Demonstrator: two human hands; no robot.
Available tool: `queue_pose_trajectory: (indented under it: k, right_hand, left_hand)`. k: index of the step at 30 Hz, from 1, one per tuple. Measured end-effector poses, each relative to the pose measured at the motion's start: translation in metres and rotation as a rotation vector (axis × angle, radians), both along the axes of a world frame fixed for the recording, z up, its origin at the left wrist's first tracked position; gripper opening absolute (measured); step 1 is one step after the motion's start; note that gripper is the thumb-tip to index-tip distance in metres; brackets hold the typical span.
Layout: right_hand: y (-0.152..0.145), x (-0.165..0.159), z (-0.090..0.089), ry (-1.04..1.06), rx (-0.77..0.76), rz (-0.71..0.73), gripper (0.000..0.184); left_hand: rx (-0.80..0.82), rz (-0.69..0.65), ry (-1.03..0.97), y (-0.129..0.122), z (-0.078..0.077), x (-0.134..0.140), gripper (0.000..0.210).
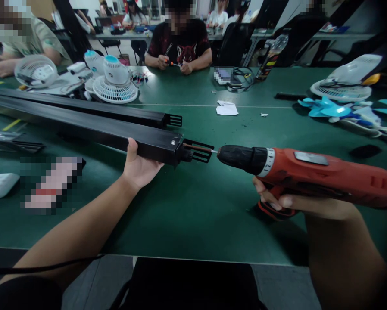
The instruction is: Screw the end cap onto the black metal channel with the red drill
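Observation:
My left hand (142, 168) grips a long black rectangular bar (93, 125) near its right end, thumb on the near side and fingers underneath. A slotted black bracket (201, 150) sticks out of that end. My right hand (277, 199) is wrapped round the handle of a red cordless drill (316, 174). The drill's black chuck (238, 158) faces left, and its thin bit reaches the bracket's outer end; whether it touches cannot be made out. Behind the held bar lies a second black bar (142, 115) with a similar slotted end.
White fan parts (116, 88) stand at the back left, and blue fan blades (326, 107) lie at the right. A paper scrap (226, 108) and a bottle (271, 58) are farther back. Across the green table (187, 215), a person (180, 38) holds an orange-handled screwdriver (171, 63).

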State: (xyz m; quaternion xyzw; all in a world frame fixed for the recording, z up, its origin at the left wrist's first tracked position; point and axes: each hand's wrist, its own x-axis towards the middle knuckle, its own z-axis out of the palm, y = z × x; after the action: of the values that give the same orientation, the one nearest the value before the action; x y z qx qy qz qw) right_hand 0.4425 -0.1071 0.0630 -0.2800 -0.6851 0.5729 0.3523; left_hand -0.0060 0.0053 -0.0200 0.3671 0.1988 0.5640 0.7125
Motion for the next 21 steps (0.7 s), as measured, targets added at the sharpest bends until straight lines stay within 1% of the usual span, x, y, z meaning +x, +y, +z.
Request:
queue_pose_trajectory:
  k: [5, 11, 15, 21]
  right_hand:
    - [-0.0015, -0.0028, 0.0015, -0.008, -0.018, -0.012, 0.020]
    - [-0.0006, -0.0044, 0.0026, 0.000, -0.024, 0.004, 0.021]
    - [0.0005, -0.0033, 0.0035, -0.024, 0.010, -0.008, 0.023]
    - [0.0002, -0.0036, 0.0057, -0.038, 0.011, -0.019, 0.022]
  left_hand:
    - [-0.014, -0.002, 0.002, 0.0020, -0.0023, -0.0039, 0.096]
    - [0.006, -0.002, 0.038, 0.0020, -0.0040, -0.0069, 0.114]
    - [0.015, -0.009, 0.027, 0.0020, -0.0045, -0.0063, 0.113]
    - [-0.008, 0.011, 0.002, 0.0011, -0.0032, -0.0039, 0.109]
